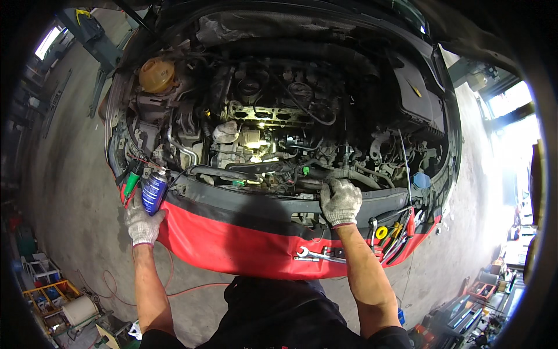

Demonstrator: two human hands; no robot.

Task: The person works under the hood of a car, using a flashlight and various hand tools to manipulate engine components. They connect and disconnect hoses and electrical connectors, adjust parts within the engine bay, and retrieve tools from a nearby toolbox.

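Observation:
My gloved left hand (pixel 142 227) grips the lower end of a blue spray can (pixel 154 191) at the front left of a car's engine bay, beside a green-handled tool (pixel 131 186). My gloved right hand (pixel 340 202) curls over the front panel edge (pixel 302 196), right of centre. Beyond them lies the exposed engine (pixel 273 93), lit at its middle, with a crumpled whitish cloth or glove (pixel 225 132) on it. A red fender cover (pixel 215 235) hangs over the car's front, carrying wrenches (pixel 314 253), pliers (pixel 395 235) and a yellow ring-shaped item (pixel 381 232).
An orange reservoir (pixel 156 75) sits at the bay's back left, a dark box (pixel 410 99) at its right. A lift post (pixel 96 43) stands at upper left. A red hose (pixel 113 291) runs on the floor. Carts and equipment (pixel 58 296) line the lower left, more (pixel 465 314) the lower right.

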